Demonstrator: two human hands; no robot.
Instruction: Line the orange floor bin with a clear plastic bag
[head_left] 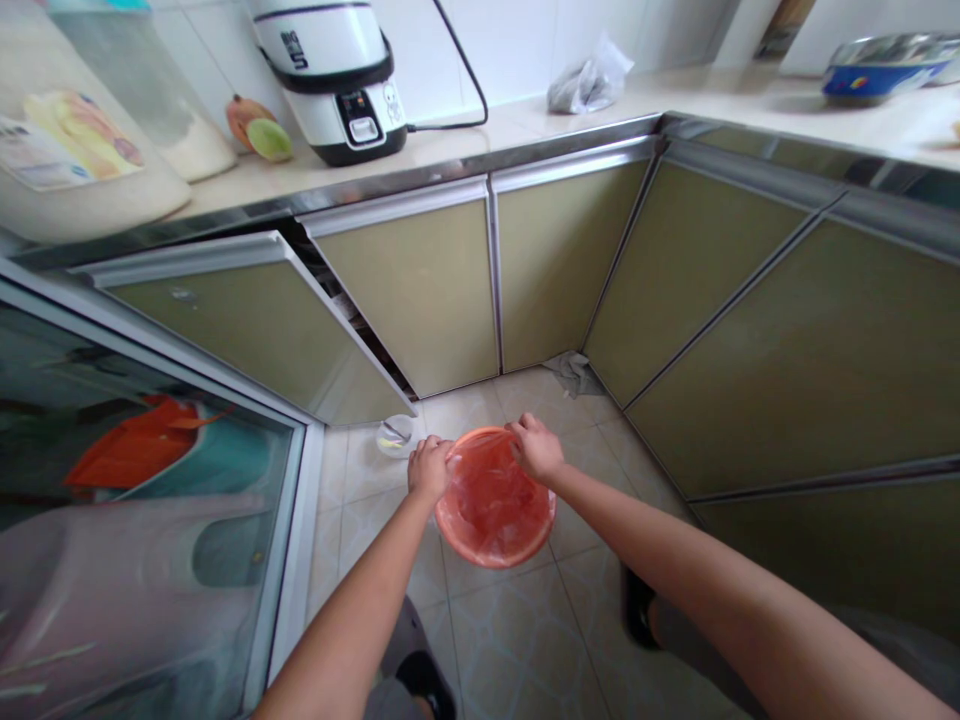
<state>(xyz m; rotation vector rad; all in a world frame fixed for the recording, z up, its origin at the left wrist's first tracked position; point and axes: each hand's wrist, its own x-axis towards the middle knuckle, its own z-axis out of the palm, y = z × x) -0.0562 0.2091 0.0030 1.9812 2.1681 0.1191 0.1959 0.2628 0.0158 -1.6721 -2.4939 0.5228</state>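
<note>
A round orange-red plastic bin or basin [495, 549] stands on the floor between my feet, its opening facing up. Thin see-through plastic, which looks like a bag [491, 490], lines its inside. My left hand [430, 467] is closed at the left of the rim, fingers on the plastic's edge. At the far right of the rim, my right hand [536, 447] pinches the plastic too. How much of the rim itself either hand grips is hidden. Just left of my left hand, a clear bowl [396, 436] with something thin and dark in it sits on the tiles.
A cabinet door [247, 320] hangs ajar on the left, beside a glass door [142, 480]. A grey cloth [574, 374] lies in the floor corner. Above, the counter bears a rice cooker [334, 80], large jars [67, 130], a plastic bag [591, 80] and a blue-and-steel bowl [885, 75].
</note>
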